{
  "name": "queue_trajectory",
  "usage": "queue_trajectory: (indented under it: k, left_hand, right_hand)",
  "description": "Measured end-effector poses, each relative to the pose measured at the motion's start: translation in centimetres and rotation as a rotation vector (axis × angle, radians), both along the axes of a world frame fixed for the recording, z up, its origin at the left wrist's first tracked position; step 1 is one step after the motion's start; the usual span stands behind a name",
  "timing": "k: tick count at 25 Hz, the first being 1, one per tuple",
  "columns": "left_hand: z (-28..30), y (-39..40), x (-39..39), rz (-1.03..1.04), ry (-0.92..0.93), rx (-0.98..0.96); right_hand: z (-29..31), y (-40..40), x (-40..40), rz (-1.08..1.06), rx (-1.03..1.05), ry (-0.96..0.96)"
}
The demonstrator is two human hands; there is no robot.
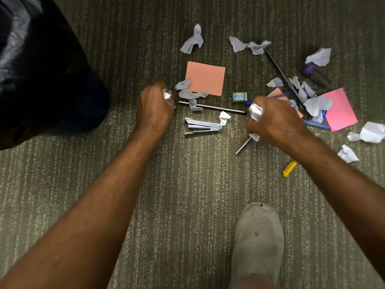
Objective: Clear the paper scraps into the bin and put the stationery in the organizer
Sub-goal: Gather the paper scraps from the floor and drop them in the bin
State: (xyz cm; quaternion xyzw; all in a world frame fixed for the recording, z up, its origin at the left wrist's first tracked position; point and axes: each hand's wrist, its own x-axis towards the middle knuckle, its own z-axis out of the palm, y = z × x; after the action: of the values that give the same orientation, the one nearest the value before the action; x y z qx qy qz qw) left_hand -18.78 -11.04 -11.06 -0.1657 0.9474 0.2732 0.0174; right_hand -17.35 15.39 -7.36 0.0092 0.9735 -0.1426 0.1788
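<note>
1. Nearest me, at 5 o'clock, my foot in a grey shoe [257, 243] stands on the striped grey-green carpet [177, 184].
2. My left hand [155, 107] is curled tight around a white paper scrap [167, 94]; only a corner of it shows at my fingers.
3. My right hand [275, 119] is closed on a crumpled wad of white paper [255, 112], with another bit poking out under my palm.
4. Between my hands lie a metal stapler [203, 126] and a thin silver rod [212, 107].
5. At 4 o'clock from my right hand sits a yellow cutter [289, 168], apart from the rest.
6. Past my hands, at 12 o'clock, an orange sticky pad [205, 78] lies flat, torn scraps [191, 93] touching its near left corner.
7. At 2 o'clock, more crumpled paper [317, 104], blue pens [316, 124], a pink sheet [340, 110] and a dark ruler [280, 68] lie jumbled together.
8. At 10 o'clock, the black bin bag [37, 69] bulges on the floor.
</note>
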Motion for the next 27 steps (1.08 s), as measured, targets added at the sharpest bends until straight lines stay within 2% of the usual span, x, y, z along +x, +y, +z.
queue_trajectory:
  k: [3, 5, 8, 10, 14, 19, 24, 27]
  left_hand:
    - [0.3, 0.2, 0.3, 0.092, 0.058, 0.088]
    - [0.5, 0.4, -0.1, 0.07, 0.073, 0.131]
    - [0.6, 0.9, -1.2, -0.016, 0.051, 0.105]
    - [0.4, 1.4, -1.9, -0.085, 0.014, 0.075]
    - [-0.4, 1.9, -2.8, -0.097, -0.014, 0.031]
    - [-0.5, 2.2, -2.7, -0.134, 0.018, -0.006]
    - [-0.3, 2.0, -2.9, -0.179, -0.018, 0.0]
    - [-0.3, 2.0, -2.7, -0.19, -0.019, -0.018]
  right_hand:
    - [0.6, -1.3, 0.0, 0.075, -0.152, 0.038]
    - [0.4, -2.2, 0.1, 0.167, -0.195, 0.008]
    - [-0.7, -3.1, 0.2, 0.272, -0.118, -0.012]
    - [-1.3, -3.1, 0.3, 0.27, -0.079, 0.001]
    - [-1.9, -2.3, 0.8, 0.243, -0.127, 0.051]
    - [-1.7, -0.4, 0.9, 0.036, -0.313, 0.104]
    - [-1.6, -0.1, 0.3, -0.237, -0.421, 0.051]
    - [-1.1, -1.3, -0.2, -0.21, -0.455, 0.063]
